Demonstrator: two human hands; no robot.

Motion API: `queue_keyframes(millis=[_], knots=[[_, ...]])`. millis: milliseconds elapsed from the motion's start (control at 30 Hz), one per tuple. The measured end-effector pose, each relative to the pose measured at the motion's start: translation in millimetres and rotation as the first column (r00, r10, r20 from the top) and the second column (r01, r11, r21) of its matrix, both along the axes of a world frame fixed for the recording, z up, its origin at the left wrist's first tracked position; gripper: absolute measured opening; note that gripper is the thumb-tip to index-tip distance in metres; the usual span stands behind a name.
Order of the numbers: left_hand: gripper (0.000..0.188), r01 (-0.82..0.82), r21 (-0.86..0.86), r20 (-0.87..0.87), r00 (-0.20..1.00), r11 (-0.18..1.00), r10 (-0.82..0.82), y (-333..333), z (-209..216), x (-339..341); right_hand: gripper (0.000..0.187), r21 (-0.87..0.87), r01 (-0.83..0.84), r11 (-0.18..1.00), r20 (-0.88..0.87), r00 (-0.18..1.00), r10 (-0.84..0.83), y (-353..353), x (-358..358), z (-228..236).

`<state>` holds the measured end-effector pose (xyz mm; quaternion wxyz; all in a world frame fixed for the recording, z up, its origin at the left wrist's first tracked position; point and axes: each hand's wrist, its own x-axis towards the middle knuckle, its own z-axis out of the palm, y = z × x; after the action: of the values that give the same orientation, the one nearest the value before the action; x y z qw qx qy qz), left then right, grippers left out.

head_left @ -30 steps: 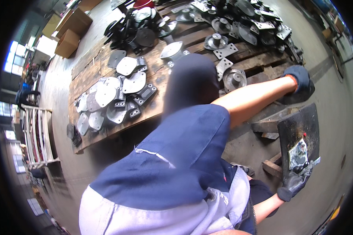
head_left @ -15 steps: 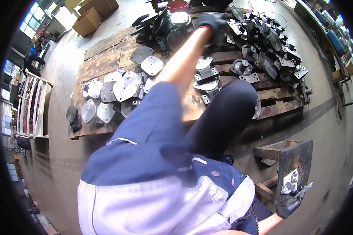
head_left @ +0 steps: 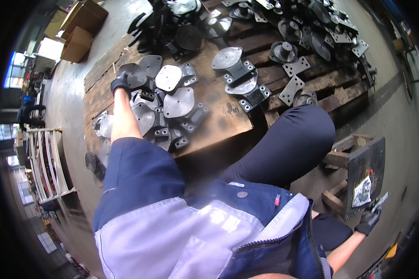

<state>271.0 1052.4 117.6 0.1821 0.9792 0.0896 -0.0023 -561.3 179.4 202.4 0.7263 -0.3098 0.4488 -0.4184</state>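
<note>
My left hand [head_left: 120, 83], in a dark glove, reaches to the pallet's left part. Its fingers are closed on the edge of a dark round metal flange plate [head_left: 135, 76]. Beside that plate are another dark flange plate [head_left: 150, 65] and a bright one [head_left: 168, 77] joined to a block with holes. My right hand [head_left: 370, 217], also gloved, is low at the far right, next to a small wooden stand [head_left: 377, 162]. Closed fingers there grip a thin, pale grey flat thing [head_left: 382, 200] whose kind I cannot make out.
Several flange castings [head_left: 179, 102] cover the board [head_left: 223, 135] nearer me. Two more [head_left: 241, 74] stand mid-board. A heap of dark metal parts [head_left: 319, 44] lies on the slatted pallet [head_left: 335, 100] at right. Cardboard boxes [head_left: 77, 44] and a white metal rack [head_left: 46, 162] are left.
My left hand has swung from the far parts pile to the board's left side, where a dark flange plate now shows. My right hand keeps its hold beside the stand. The view has shifted.
</note>
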Motion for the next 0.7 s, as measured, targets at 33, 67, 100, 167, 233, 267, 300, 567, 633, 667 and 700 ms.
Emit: queue_keyframes(millis=[33, 67, 100, 167, 233, 267, 300, 567, 633, 667, 700], knots=[[0.055, -0.175, -0.035, -0.106, 0.98, 0.984, 0.17, -79.6, -20.7, -18.9, 0.04, -0.074, 0.018, 0.997, -0.117, 0.993, -0.026, 10.8, -1.5, 34.2], [0.056, -0.043, 0.133, -0.171, 0.983, 0.99, 0.065, -77.7, -28.6, -15.4, 0.035, -0.101, -0.098, 0.99, -0.061, 0.994, 0.093, -1.3, -13.1, 36.2], [0.057, 0.094, 0.298, -0.235, 0.972, 0.95, -0.023, -68.9, -37.3, -16.6, 0.034, -0.143, -0.129, 0.981, -0.096, 0.989, 0.116, -0.1, -9.7, 37.1], [0.055, -0.07, -0.031, -0.2, 0.978, 0.997, 0.062, -62.8, -59.8, -17.3, 0.032, -0.211, -0.111, 0.971, -0.155, 0.985, 0.079, 9.3, 14.8, 44.2], [0.049, -0.204, -0.303, -0.209, 0.967, 0.931, 0.144, -5.4, -74.3, -5.6, 0.033, -0.192, -0.085, 0.978, -0.125, 0.99, 0.062, 24.0, 39.6, 40.6], [0.052, -0.294, -0.261, -0.268, 0.937, 0.92, 0.223, 35.1, -67.3, 6.0, 0.034, -0.161, -0.184, 0.97, -0.07, 0.982, 0.175, 19.9, 42.7, 31.6], [0.055, -0.195, -0.206, -0.277, 0.951, 0.959, 0.134, 16.3, -85.3, 7.6, 0.036, -0.18, -0.251, 0.951, -0.054, 0.968, 0.245, 20.5, 29.8, 41.8], [0.069, -0.279, 0.17, -0.307, 0.896, 0.945, 0.32, -43.4, -59.2, -26.5, 0.042, -0.196, -0.124, 0.973, -0.094, 0.99, 0.107, 34.2, 2.7, 47.3], [0.064, -0.272, 0.343, -0.137, 0.932, 0.899, 0.335, -92.0, -7.4, -42.2, 0.042, -0.194, -0.149, 0.97, -0.041, 0.989, 0.143, 28.4, 2.9, 41.7], [0.06, -0.233, 0.466, -0.033, 0.96, 0.854, 0.28, -121.9, 6.5, -45.4, 0.041, -0.2, -0.164, 0.966, -0.024, 0.986, 0.163, 26.3, 4.7, 40.2], [0.055, -0.254, 0.291, 0.12, 0.966, 0.922, 0.228, -154.8, 1.5, -37.8, 0.041, -0.202, -0.164, 0.965, -0.007, 0.986, 0.166, 28.2, 2.5, 39.4]])
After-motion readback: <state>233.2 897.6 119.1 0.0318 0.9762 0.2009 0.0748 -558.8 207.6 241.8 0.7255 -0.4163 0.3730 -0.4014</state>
